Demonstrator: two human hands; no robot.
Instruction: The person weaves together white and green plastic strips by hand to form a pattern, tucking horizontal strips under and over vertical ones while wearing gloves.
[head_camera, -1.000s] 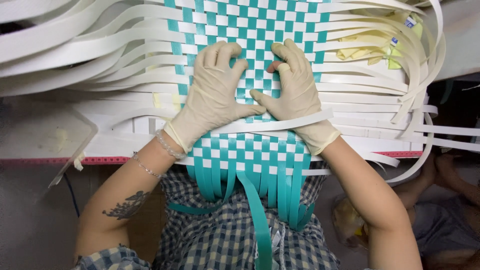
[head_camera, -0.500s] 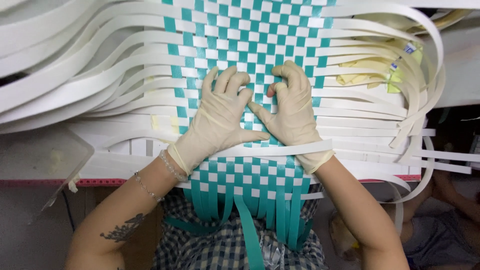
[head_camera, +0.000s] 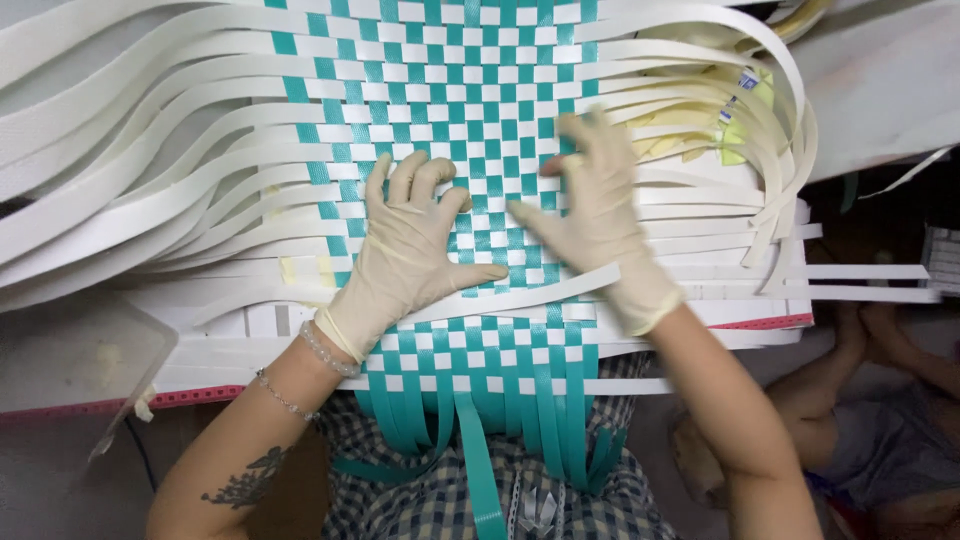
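Two gloved hands (head_camera: 410, 250) (head_camera: 600, 215); one woven mat (head_camera: 470, 110); two bracelets (head_camera: 325, 350).

Just up and right of the right hand's fingers (head_camera: 590, 150): crumpled pale-yellow plastic wrapping with a small blue-and-white tag (head_camera: 700, 125), partly covered. Further right of them, flat white tabletop (head_camera: 880, 90). Well below and left of the left hand's fingers (head_camera: 405, 185): thin red dotted strip along the table edge (head_camera: 190, 397), with a clear plastic sheet corner (head_camera: 110, 360) hanging over it and dull grey floor (head_camera: 60, 480) underneath. Far right of the fingers, white gridded basket edge (head_camera: 940, 260); below it, another person's bare feet and leg (head_camera: 880, 340), apart from everything on the table.
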